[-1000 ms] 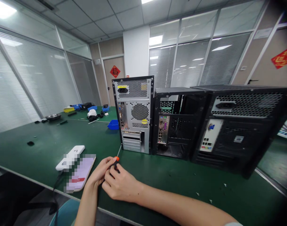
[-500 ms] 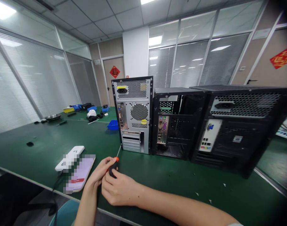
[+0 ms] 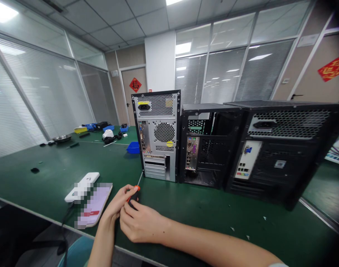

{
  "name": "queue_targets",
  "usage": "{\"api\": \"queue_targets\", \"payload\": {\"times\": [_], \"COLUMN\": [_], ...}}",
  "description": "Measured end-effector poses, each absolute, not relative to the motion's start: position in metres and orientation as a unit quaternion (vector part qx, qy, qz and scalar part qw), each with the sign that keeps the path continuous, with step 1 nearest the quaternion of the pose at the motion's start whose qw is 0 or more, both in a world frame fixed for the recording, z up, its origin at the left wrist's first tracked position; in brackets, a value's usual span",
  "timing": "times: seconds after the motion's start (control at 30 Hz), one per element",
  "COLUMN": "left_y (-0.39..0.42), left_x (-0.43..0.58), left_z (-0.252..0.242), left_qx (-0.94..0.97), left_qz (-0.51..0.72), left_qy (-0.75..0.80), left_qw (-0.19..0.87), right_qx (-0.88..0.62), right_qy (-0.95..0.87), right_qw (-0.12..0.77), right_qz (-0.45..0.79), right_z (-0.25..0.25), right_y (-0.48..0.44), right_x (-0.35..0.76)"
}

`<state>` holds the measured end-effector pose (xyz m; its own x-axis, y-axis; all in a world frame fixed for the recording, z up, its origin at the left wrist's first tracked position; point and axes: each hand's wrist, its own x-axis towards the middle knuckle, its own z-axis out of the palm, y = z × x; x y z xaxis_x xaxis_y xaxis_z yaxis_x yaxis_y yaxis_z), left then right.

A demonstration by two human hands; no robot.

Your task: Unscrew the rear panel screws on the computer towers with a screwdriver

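Note:
Both my hands meet at the near edge of the green table (image 3: 47,167). My left hand (image 3: 116,205) and my right hand (image 3: 140,222) are closed on the black and orange handle of a screwdriver (image 3: 133,195). Its thin shaft points away from me toward the foot of a silver computer case (image 3: 157,135). The case stands upright with its back panel facing me, a short way beyond my fingers.
Two black computer cases, the nearer one (image 3: 209,142) and a larger one (image 3: 286,148), stand to the right of the silver one. A phone (image 3: 94,204) and a white device (image 3: 82,181) lie left of my hands. Blue bins (image 3: 133,147) and tools sit far back.
My hands have shifted slightly on the screwdriver handle, showing more of its black part. Nothing else has moved.

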<state>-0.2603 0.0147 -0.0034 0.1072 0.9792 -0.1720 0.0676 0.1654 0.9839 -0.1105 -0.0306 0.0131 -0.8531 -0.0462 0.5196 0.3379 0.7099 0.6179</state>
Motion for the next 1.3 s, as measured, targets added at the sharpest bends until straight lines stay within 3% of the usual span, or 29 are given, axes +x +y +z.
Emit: {"api": "queue_targets", "payload": {"times": [1.3], "left_y": [0.0172], "left_x": [-0.2592], "left_z": [-0.0052], "left_qx": [0.537], "left_qz": [0.402], "left_qy": [0.552], "left_qw": [0.495], "right_qx": [-0.051], "right_qy": [-0.891], "right_qw": [0.263], "right_qz": [-0.367], "right_z": [0.0138], "right_y": [-0.0273], "right_x": [-0.1071]}}
